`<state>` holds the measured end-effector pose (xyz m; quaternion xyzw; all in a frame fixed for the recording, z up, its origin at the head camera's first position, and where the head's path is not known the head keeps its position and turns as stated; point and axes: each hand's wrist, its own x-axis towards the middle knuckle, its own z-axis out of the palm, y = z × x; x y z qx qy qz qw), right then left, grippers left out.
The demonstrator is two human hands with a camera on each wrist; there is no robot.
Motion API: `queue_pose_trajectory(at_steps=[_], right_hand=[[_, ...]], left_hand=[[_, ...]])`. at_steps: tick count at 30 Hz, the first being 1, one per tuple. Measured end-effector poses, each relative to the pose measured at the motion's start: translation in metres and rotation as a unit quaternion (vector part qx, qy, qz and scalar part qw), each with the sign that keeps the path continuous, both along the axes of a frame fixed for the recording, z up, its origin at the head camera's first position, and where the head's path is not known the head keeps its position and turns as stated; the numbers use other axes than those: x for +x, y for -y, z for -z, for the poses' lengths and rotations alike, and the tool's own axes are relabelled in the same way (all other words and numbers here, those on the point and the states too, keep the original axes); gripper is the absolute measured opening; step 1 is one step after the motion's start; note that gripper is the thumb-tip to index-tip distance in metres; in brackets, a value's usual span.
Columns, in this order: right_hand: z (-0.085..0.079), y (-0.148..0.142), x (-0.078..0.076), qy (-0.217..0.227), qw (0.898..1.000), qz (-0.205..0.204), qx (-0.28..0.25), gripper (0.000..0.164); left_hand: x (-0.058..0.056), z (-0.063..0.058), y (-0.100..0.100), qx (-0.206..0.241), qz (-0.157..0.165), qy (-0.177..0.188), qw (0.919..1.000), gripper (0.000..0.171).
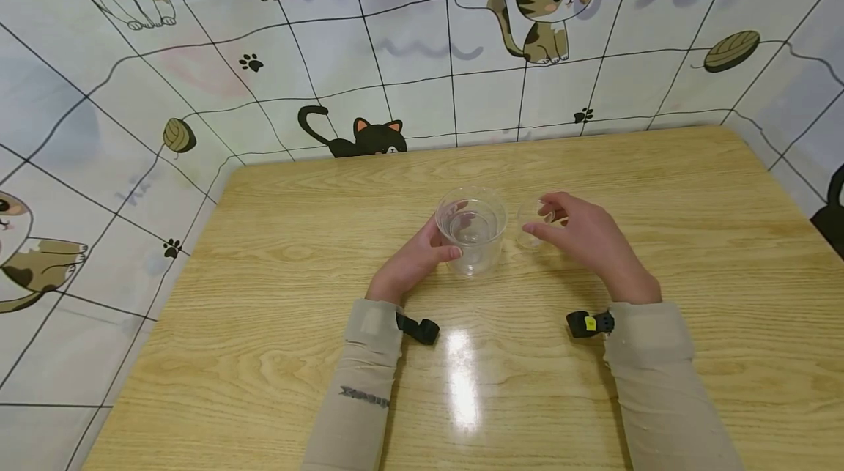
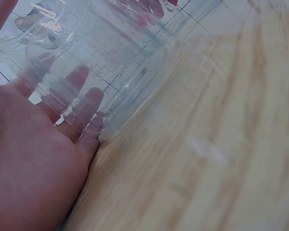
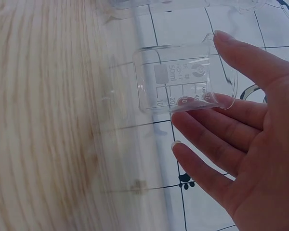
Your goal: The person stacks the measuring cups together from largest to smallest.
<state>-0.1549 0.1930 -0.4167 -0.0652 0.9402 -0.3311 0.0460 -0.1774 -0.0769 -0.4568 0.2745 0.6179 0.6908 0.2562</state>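
Note:
A clear, tapered cup (image 1: 476,255) stands upright near the middle of the table, with what looks like clear liquid inside. My left hand (image 1: 415,257) holds it from the left side, thumb in front and fingers curving behind its wall. In the left wrist view the cup (image 2: 120,82) fills the upper part, its see-through wall showing the fingers. Just right of it, my right hand (image 1: 587,236) pinches a small glass beaker (image 3: 173,79) by its rim between thumb and fingers. White print on the beaker reads 50ml with a scale. Its base is close to the tabletop.
The wood-grain table (image 1: 277,354) is bordered at the back and sides by white grid-patterned sheets (image 1: 409,53) with cartoon cats. Each wrist carries a black strap with a small camera (image 1: 582,324). A bright reflection lies on the table between the forearms.

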Motion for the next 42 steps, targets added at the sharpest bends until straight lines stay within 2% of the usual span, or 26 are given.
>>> queue_pose_trajectory(at_steps=[6, 16, 28, 34, 37, 42], right_hand=[[0.003, -0.001, -0.002, -0.002, 1.0, -0.004, -0.001, 0.074], [0.008, -0.003, -0.003, -0.003, 1.0, -0.005, 0.0, 0.074], [0.008, -0.001, -0.002, -0.007, 1.0, -0.002, 0.002, 0.07], [0.006, -0.002, -0.003, -0.007, 1.0, -0.001, 0.006, 0.074], [0.004, -0.002, -0.003, -0.009, 1.0, 0.0, 0.006, 0.076], [0.002, -0.002, -0.002, -0.014, 1.0, 0.003, 0.001, 0.075]], left_hand=[[-0.001, 0.0, -0.001, -0.004, -0.004, -0.003, 1.0, 0.07], [0.0, 0.0, -0.002, 0.005, -0.007, -0.002, 1.0, 0.078], [0.001, 0.0, -0.001, 0.012, -0.013, -0.005, 0.9998, 0.071], [0.0, 0.0, -0.002, 0.023, -0.009, -0.005, 0.9997, 0.071], [-0.001, 0.002, -0.002, 0.029, -0.007, -0.002, 0.9996, 0.074], [-0.007, 0.015, -0.002, 0.026, -0.013, -0.002, 0.9996, 0.073]])
